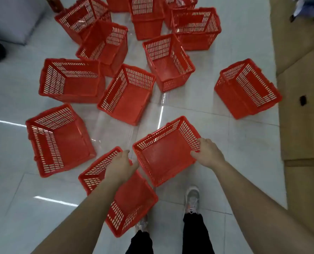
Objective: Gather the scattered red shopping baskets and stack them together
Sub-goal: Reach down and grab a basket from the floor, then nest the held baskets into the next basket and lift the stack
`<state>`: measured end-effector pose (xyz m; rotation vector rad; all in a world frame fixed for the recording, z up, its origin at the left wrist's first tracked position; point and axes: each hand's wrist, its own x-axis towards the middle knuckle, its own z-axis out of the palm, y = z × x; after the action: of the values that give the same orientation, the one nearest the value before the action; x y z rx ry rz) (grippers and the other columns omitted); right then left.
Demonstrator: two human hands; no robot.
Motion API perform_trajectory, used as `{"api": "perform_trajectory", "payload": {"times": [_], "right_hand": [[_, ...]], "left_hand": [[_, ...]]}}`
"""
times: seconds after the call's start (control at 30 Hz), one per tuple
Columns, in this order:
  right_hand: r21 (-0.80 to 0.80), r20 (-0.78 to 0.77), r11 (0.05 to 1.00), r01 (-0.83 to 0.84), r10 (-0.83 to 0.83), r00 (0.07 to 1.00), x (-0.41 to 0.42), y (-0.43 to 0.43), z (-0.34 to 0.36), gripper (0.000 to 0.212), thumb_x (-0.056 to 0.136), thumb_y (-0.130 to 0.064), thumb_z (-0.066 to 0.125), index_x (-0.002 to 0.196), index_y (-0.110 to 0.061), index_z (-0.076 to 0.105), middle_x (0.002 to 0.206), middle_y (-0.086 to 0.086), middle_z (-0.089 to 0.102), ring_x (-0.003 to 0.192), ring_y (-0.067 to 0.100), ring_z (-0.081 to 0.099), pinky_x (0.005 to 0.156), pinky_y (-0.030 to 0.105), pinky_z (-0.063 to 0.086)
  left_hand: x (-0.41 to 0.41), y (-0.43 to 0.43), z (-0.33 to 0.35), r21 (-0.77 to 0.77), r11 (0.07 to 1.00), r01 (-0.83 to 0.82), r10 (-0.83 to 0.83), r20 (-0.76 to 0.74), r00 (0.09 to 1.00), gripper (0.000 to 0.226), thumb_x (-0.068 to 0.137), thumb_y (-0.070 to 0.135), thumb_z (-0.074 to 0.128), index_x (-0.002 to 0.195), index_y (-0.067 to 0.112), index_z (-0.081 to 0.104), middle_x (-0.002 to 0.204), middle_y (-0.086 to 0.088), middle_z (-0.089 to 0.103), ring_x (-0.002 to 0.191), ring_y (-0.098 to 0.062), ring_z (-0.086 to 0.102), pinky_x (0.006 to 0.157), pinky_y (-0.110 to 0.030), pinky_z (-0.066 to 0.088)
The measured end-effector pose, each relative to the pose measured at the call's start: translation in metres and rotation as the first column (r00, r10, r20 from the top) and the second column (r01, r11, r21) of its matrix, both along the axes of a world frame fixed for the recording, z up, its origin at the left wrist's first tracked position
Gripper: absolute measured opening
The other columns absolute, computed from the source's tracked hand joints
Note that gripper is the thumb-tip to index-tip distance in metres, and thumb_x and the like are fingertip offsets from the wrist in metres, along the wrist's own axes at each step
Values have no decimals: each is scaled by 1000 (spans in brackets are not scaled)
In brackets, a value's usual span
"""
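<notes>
- Red slatted plastic shopping basket (163,154) sits between both hands, just ahead of the person's feet, above glossy white tile floor (247,143); mouth faces the camera, long axis runs lower left to upper right
- Right hand (208,153) grips its right end rim, fingers curled over the wall, thumb on the inner side
- Left hand (120,166) at the opposite end, by the left corner; its grip cannot be made out
- Second red plastic basket (134,195) lies beneath the left forearm, partly covered, long axis upper left to lower right
- Other red baskets (71,79) scattered beyond; far row cut off at top edge
- Flattened brown cardboard (302,125) along the right
</notes>
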<state>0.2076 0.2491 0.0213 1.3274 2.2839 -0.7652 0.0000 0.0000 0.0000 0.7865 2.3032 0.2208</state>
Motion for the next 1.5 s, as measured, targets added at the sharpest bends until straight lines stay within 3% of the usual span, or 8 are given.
{"api": "perform_trajectory", "payload": {"times": [0.23, 0.43, 0.57, 0.7, 0.9, 1.13, 1.3, 1.5], "right_hand": [[47, -12, 995, 87, -87, 996, -10, 111, -205, 62, 81, -41, 67, 134, -11, 53, 125, 19, 56, 115, 40, 54, 95, 46, 48], [132, -21, 989, 67, -65, 998, -16, 166, -366, 72, 86, -43, 63, 144, -9, 38, 136, 21, 46, 122, 44, 45, 97, 50, 43], [166, -101, 980, 106, -90, 991, -14, 170, -425, 59, 92, -33, 54, 143, -10, 38, 135, 21, 46, 117, 45, 49, 95, 53, 44], [120, -103, 981, 152, -140, 985, -5, 175, -440, 54, 94, -18, 49, 144, -7, 34, 131, 27, 50, 115, 48, 52, 95, 52, 43], [188, -228, 946, 264, -220, 949, 10, 178, -375, 49, 84, -13, 48, 133, -13, 45, 122, 18, 58, 110, 42, 57, 88, 51, 48], [132, -387, 948, 288, -218, 896, -12, 179, -195, 50, 85, -11, 53, 135, -12, 47, 124, 16, 58, 112, 38, 57, 93, 47, 48], [102, -485, 975, 196, -123, 866, -66, 173, -24, 49, 86, -17, 56, 134, -10, 48, 123, 18, 58, 113, 39, 56, 94, 48, 48], [90, -582, 989, 116, -42, 812, -120, 139, 143, 47, 87, -23, 55, 133, -15, 49, 121, 12, 58, 112, 36, 57, 94, 46, 46]], "left_hand": [[-17, 77, -189, 9, 967, -253, 252, 26, 967, 68, 86, 39, 68, 139, 3, 46, 136, -22, 54, 127, -36, 49, 105, -40, 36], [17, 100, -338, -8, 788, -616, 615, 48, 787, 87, 88, 28, 70, 151, -4, 19, 146, -32, 35, 135, -45, 34, 111, -44, 28], [57, 93, -393, -121, 660, -742, 749, 21, 662, 88, 92, 22, 63, 152, -5, 6, 144, -40, 32, 130, -52, 38, 105, -47, 33], [68, 84, -399, -118, 692, -712, 717, 0, 697, 81, 87, -2, 52, 154, 1, 5, 144, -37, 33, 125, -53, 44, 103, -49, 37], [45, 83, -339, 84, 716, -693, 697, -26, 717, 78, 83, -1, 48, 154, 11, 19, 146, -26, 41, 126, -46, 46, 103, -49, 39], [23, 73, -163, 270, 675, -687, 718, -28, 695, 80, 79, -3, 53, 152, 13, 24, 147, -21, 44, 129, -39, 47, 107, -44, 39], [-2, 46, 5, 338, 588, -735, 791, -51, 609, 79, 84, 3, 55, 152, 24, 21, 135, -16, 57, 114, -37, 59, 95, -45, 47], [-2, -8, 164, 465, 454, -760, 876, -78, 476, 65, 86, 6, 61, 145, 16, 38, 133, -15, 59, 117, -38, 58, 96, -42, 44]]}}
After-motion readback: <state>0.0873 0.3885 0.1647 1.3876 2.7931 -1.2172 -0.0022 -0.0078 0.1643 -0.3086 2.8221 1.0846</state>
